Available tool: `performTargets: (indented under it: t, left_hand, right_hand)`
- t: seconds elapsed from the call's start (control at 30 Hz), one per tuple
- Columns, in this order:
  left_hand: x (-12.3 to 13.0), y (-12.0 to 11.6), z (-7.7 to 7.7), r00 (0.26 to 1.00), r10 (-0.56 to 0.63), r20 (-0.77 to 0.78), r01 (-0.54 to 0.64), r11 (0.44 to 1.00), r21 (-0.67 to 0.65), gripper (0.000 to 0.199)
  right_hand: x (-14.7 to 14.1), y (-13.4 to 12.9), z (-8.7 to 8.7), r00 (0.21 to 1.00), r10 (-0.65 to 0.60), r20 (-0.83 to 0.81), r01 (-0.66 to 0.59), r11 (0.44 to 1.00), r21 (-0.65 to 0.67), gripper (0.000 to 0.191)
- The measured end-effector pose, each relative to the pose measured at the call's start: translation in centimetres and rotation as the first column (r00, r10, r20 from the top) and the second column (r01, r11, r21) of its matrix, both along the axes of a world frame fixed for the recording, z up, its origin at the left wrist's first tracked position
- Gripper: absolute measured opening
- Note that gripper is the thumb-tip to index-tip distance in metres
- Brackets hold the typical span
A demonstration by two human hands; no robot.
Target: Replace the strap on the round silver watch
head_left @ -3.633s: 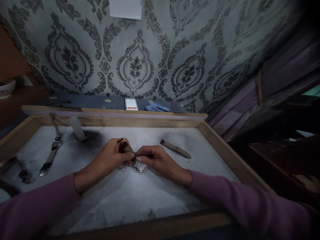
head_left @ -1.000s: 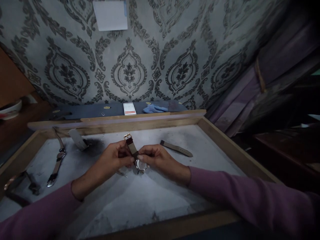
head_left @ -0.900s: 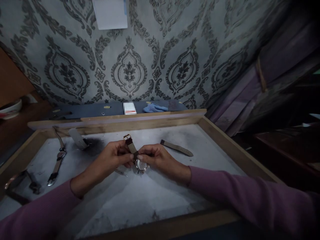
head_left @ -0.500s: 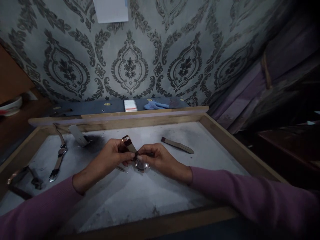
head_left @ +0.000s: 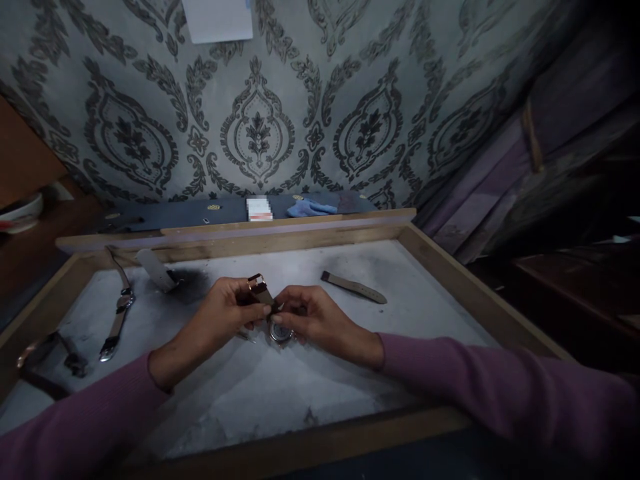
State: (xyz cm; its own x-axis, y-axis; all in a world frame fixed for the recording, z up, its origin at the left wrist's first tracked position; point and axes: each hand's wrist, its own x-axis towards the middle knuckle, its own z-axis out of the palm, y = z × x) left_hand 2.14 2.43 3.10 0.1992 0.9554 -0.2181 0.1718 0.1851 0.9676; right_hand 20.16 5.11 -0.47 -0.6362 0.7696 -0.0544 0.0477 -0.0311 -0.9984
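My left hand (head_left: pixel 231 308) pinches a watch strap (head_left: pixel 261 291) with a rose-gold buckle at its upper end. Close against it, my right hand (head_left: pixel 311 313) has thumb and fingers closed at the top of a round watch case (head_left: pixel 281 331), where the strap meets it. My fingertips hide that joint, so whether strap and case are fastened cannot be seen. A thin pointed metal tool (head_left: pixel 249 335) shows just below the left fingers. To the right lies a loose strap half (head_left: pixel 354 288) with holes, its pale inner side up.
A wooden-rimmed tray (head_left: pixel 435 420) with a white floor surrounds the work. On its left are a watch (head_left: pixel 120 313), a pale strap (head_left: pixel 154 269) and a dark watch with rose-gold parts (head_left: pixel 30 357). Behind the rim sit a small white box (head_left: pixel 259 209) and a blue cloth (head_left: pixel 313 209).
Both hands stay together at the strap and case. The buckle end has tilted slightly, and the watch case has turned a little beneath the fingers. The view has shifted marginally.
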Motion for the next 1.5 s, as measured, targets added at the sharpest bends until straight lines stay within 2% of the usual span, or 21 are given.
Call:
performTargets:
  t: [0.33,0.57,0.73,0.87,0.93,0.97,1.07,1.17,1.3,1.5]
  left_hand:
    - [-0.1,0.3,-0.3,1.000,0.015,-0.018,-0.016,0.999,-0.039,0.011]
    - [-0.1,0.3,-0.3,0.999,0.034,-0.011,-0.035,0.999,-0.041,0.012]
    - [-0.1,0.3,0.7,1.000,0.002,-0.007,-0.002,1.000,-0.025,0.018]
    - [-1.7,0.6,1.8,0.985,-0.097,-0.140,0.100,0.995,0.016,0.022]
    - [-2.9,0.6,2.1,0.946,-0.119,-0.300,0.152,0.985,0.087,0.019]
    - [-3.4,0.5,2.1,0.905,-0.117,-0.410,0.190,0.971,0.141,0.016]
    - [-4.3,0.1,1.7,0.714,-0.069,-0.697,0.319,0.918,0.235,0.015]
    - [-4.1,-0.6,1.2,0.608,-0.038,-0.793,0.397,0.879,0.262,0.017]
    - [-3.4,-1.1,0.6,0.548,-0.037,-0.836,0.465,0.844,0.267,0.013]
    - [-3.6,-0.9,0.3,0.561,-0.086,-0.823,0.473,0.850,0.233,0.008]
  right_hand:
    - [0.0,0.2,-0.6,0.999,0.028,-0.021,-0.029,0.999,-0.044,0.019]
    - [0.2,0.3,0.0,0.998,0.050,-0.028,-0.052,0.996,-0.070,0.020]
    - [0.3,0.5,0.7,0.997,0.069,-0.043,-0.073,0.992,-0.104,0.026]
    - [0.7,1.2,1.4,0.998,-0.019,-0.064,0.011,0.992,-0.123,0.030]
    - [1.0,1.7,1.6,0.992,-0.081,-0.101,0.066,0.987,-0.146,0.031]
    - [1.2,1.9,1.6,0.988,-0.101,-0.114,0.082,0.983,-0.161,0.031]
    - [1.5,2.2,1.5,0.986,-0.115,-0.121,0.089,0.976,-0.198,0.030]
    - [1.5,2.2,1.2,0.988,-0.101,-0.115,0.076,0.976,-0.203,0.029]
    - [1.4,2.1,1.0,0.990,-0.080,-0.115,0.053,0.974,-0.222,0.029]
    - [1.3,2.2,0.6,0.992,-0.066,-0.112,0.037,0.970,-0.240,0.030]
